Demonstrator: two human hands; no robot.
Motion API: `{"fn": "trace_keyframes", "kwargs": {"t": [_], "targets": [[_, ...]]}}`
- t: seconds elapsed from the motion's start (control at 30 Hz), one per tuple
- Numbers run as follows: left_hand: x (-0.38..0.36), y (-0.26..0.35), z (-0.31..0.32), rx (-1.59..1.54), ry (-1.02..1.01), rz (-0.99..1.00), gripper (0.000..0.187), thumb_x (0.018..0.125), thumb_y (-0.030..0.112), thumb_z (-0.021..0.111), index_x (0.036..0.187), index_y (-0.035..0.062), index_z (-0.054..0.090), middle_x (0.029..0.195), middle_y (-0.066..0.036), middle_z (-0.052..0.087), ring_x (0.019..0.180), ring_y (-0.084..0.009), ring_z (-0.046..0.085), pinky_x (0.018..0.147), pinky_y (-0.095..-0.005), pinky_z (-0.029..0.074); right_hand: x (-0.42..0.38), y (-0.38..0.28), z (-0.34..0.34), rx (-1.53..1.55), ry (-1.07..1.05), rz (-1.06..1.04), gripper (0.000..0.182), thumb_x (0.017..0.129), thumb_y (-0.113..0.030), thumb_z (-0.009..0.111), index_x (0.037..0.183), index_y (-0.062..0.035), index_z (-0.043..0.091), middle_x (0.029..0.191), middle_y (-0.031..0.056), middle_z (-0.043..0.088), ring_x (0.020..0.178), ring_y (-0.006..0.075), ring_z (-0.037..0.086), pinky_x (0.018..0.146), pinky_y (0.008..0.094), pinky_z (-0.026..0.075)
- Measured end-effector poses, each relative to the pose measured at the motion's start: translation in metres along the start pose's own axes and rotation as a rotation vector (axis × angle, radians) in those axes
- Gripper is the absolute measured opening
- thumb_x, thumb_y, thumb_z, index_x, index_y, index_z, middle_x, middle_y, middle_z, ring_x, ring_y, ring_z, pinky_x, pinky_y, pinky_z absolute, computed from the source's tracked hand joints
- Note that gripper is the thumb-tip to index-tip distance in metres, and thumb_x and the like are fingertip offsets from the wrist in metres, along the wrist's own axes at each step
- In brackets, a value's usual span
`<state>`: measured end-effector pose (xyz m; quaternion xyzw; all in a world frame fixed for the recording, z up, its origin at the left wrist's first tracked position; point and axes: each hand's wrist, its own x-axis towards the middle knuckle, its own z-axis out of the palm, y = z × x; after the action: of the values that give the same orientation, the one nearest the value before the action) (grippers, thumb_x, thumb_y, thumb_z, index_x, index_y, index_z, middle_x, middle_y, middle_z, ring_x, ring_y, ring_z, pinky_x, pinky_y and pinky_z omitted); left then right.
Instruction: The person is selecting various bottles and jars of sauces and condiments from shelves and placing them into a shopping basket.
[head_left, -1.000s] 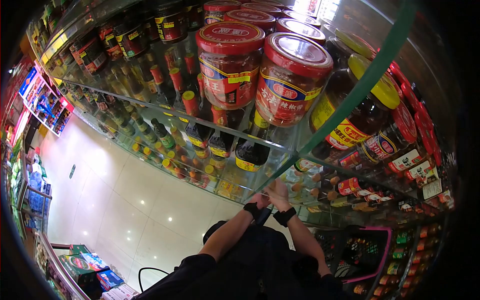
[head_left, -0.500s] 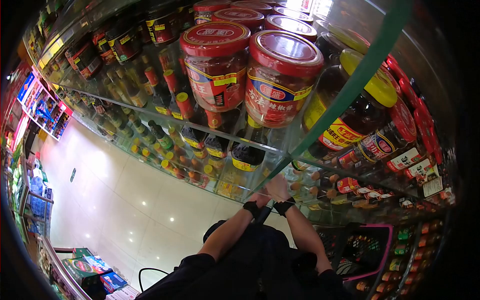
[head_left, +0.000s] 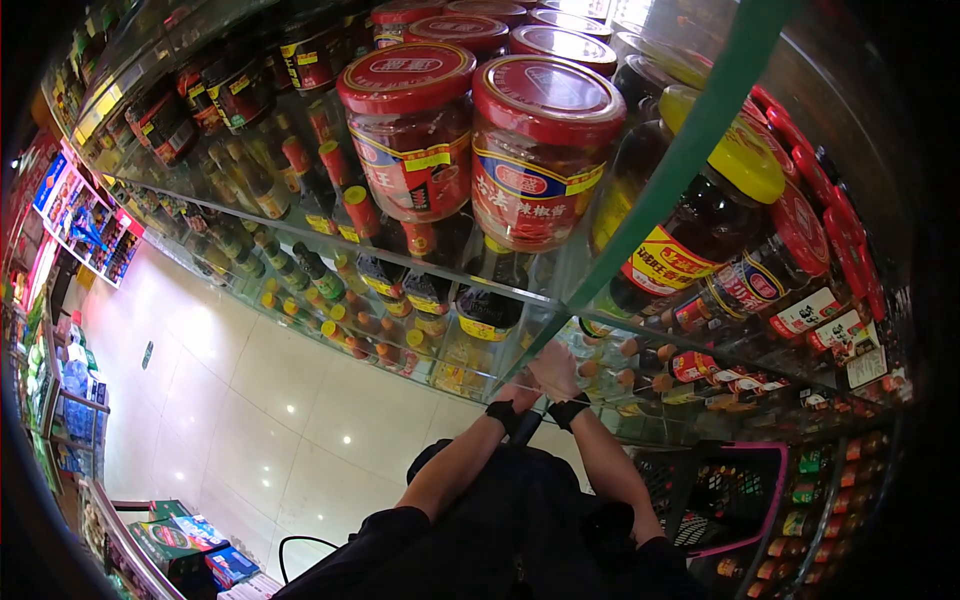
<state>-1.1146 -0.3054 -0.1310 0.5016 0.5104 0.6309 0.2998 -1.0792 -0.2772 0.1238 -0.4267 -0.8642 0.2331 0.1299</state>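
Both hands are close together under the corner of the glass shelves, with black bands at the wrists. My left hand [head_left: 520, 390] is partly hidden by the shelf edge and my right hand; its fingers cannot be made out. Beside it, my right hand [head_left: 554, 370] reaches up behind the glass, its fingers blurred. A dark bar [head_left: 526, 428] shows between the wrists; whether either hand grips it is unclear. Above them stand red-lidded jars [head_left: 546, 150] and, below the jars, dark sauce bottles [head_left: 490, 305].
A yellow-lidded jar [head_left: 690, 230] stands right of the green glass edge [head_left: 690, 150]. At the lower right is a black basket with a pink rim [head_left: 775, 500]. Boxes [head_left: 180, 545] lie at the lower left beside the tiled floor [head_left: 270, 400].
The jars and shelf edge have shifted slightly left in view. Both hands stay close together, almost in the same place.
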Motion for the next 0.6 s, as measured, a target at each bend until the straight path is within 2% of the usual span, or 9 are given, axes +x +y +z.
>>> {"fn": "trace_keyframes", "kwargs": {"t": [0.17,0.27,0.3,0.37,0.4,0.47,0.53,0.57,0.6], "targets": [[0.007,0.062,-0.010,-0.747,-0.035,-0.276,0.033,0.087,0.020,0.039,0.116,0.0049,0.044,0.121,-0.011,0.045,0.115,-0.0232,0.040,0.097,-0.0341,0.029,-0.001,0.005,0.006,0.093,0.000,-0.026,0.049,0.064,-0.027,0.065,0.107,-0.0090,0.049,0.091,0.0156,0.059,0.087,0.0346,0.055,0.074,0.0423,0.044],[0.007,0.070,-0.014,-1.002,-0.084,-0.338,0.035,0.087,0.023,0.040,0.117,0.0056,0.044,0.122,-0.011,0.044,0.117,-0.0227,0.038,0.099,-0.0340,0.027,-0.004,0.004,0.003,0.177,0.069,-0.041,0.050,0.064,-0.023,0.066,0.106,-0.0047,0.049,0.096,0.0167,0.055,0.091,0.0339,0.053,0.077,0.0406,0.043],[0.007,0.070,-0.013,-1.002,-0.087,-0.341,0.035,0.087,0.023,0.040,0.117,0.0056,0.044,0.122,-0.011,0.044,0.117,-0.0227,0.038,0.099,-0.0340,0.027,-0.005,0.006,0.002,0.178,0.071,-0.038,0.050,0.064,-0.023,0.066,0.106,-0.0047,0.049,0.096,0.0167,0.055,0.091,0.0339,0.053,0.077,0.0406,0.043],[0.000,0.050,-0.007,-0.269,-0.076,-0.211,0.051,0.084,0.043,0.036,0.116,0.0038,0.041,0.116,-0.014,0.047,0.105,-0.0278,0.047,0.089,-0.0404,0.039,-0.005,0.010,0.000,0.286,0.087,-0.128,0.049,0.064,-0.019,0.066,0.106,-0.0010,0.048,0.101,0.0180,0.052,0.095,0.0336,0.051,0.079,0.0390,0.042],[-0.005,0.040,-0.007,-0.268,-0.079,-0.212,0.051,0.084,0.043,0.036,0.116,0.0038,0.041,0.116,-0.014,0.047,0.105,-0.0278,0.047,0.089,-0.0404,0.039,-0.006,0.011,0.000,0.287,0.089,-0.125,0.049,0.064,-0.019,0.066,0.106,-0.0010,0.048,0.101,0.0180,0.052,0.095,0.0336,0.051,0.079,0.0390,0.042],[-0.013,0.018,-0.007,-0.244,-0.045,-0.226,0.042,0.083,0.036,0.044,0.119,0.0131,0.044,0.120,-0.008,0.048,0.115,-0.0232,0.041,0.094,-0.0358,0.032,-0.009,0.010,0.000,0.311,0.216,-0.251,0.048,0.064,-0.016,0.066,0.105,-0.0002,0.048,0.100,0.0184,0.052,0.095,0.0347,0.050,0.080,0.0386,0.041],[-0.019,-0.009,-0.003,-0.344,-0.012,-0.256,0.041,0.083,0.038,0.043,0.116,0.0147,0.046,0.117,-0.006,0.050,0.110,-0.0224,0.044,0.092,-0.0356,0.034,-0.010,0.013,0.006,0.337,0.266,-0.275,0.045,0.064,-0.015,0.065,0.103,-0.0008,0.048,0.100,0.0182,0.052,0.095,0.0346,0.050,0.081,0.0379,0.041],[-0.016,0.008,-0.004,-0.444,0.025,-0.285,0.039,0.083,0.040,0.041,0.114,0.0164,0.048,0.113,-0.004,0.052,0.106,-0.0216,0.047,0.089,-0.0354,0.036,-0.012,0.015,0.008,0.363,0.314,-0.300,0.042,0.064,-0.014,0.064,0.102,-0.0014,0.049,0.100,0.0179,0.052,0.095,0.0345,0.051,0.081,0.0371,0.041],[-0.013,0.025,-0.007,-0.643,0.088,-0.532,0.044,0.084,0.042,0.035,0.116,0.0128,0.045,0.116,-0.008,0.049,0.107,-0.0236,0.046,0.089,-0.0372,0.036,-0.015,0.018,0.009,0.363,0.318,-0.296,0.042,0.064,-0.014,0.064,0.102,-0.0014,0.049,0.100,0.0179,0.052,0.095,0.0345,0.051,0.081,0.0371,0.041]]}}
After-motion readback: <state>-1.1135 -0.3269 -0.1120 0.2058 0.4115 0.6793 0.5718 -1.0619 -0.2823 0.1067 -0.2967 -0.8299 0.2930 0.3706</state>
